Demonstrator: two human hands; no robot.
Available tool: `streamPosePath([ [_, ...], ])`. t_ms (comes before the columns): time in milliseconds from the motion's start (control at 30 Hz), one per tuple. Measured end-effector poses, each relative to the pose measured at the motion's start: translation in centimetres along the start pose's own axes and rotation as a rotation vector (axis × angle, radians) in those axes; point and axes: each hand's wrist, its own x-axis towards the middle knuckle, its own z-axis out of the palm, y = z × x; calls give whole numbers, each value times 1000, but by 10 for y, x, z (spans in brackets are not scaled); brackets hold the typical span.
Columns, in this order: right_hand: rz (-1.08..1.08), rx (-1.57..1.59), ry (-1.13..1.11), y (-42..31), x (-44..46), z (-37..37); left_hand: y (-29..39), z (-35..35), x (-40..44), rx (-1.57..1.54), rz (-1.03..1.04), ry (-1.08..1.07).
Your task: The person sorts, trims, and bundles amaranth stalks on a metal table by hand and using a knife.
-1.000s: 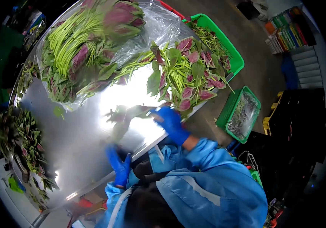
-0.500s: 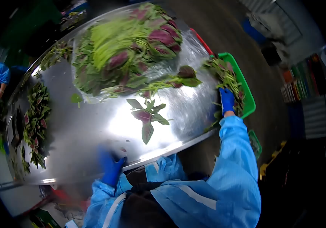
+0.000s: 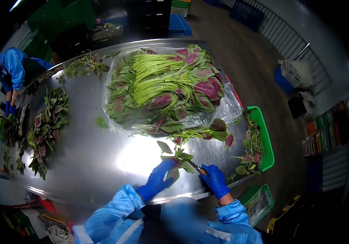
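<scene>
The sprig (image 3: 178,161) lies on the surface (image 3: 89,162). The left hand (image 3: 158,177) touches its leaves; I cannot tell whether the fingers close on them. The right hand (image 3: 214,179) grips a knife (image 3: 202,171), blade at the sprig. Beyond lies a larger pile (image 3: 162,81) on plastic (image 3: 230,110); a crate (image 3: 266,140) stands at the right edge.

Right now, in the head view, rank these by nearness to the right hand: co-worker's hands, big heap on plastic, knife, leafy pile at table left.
1. Knife: held in the right hand.
2. Big heap: ahead, slightly left.
3. Leafy pile: well to the left.
4. Co-worker's hands: far left.
</scene>
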Motion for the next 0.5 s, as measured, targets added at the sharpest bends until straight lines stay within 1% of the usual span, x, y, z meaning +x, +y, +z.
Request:
streamPosePath([
  [33,-24,-29,-22,-9,17,-16,9,-15,0,-92,-85,22],
  [67,-45,-56,-46,-19,36,-31,3,-22,-1,-51,-105,42],
  [100,-242,-12,89,-27,64,-43,-4,-29,-2,-9,-123,62],
  [133,-162,172,128,-45,100,-55,-9,-33,0,32,-142,81],
  [167,-243,115,146,-63,137,-71,-7,-36,5,191,22,169],
  [200,-363,156,198,-83,177,-83,-7,-38,11,154,16,193],
  [267,-526,84,220,-113,248,-94,-5,-36,21,78,-1,241],
  [333,-631,-135,235,-128,308,-94,-1,-35,27,-20,-59,228],
  [433,-673,-257,123,-123,370,-75,2,-43,30,-129,-125,188],
  [500,-628,-298,-11,-119,389,-72,-5,-45,28,-172,-150,177],
])
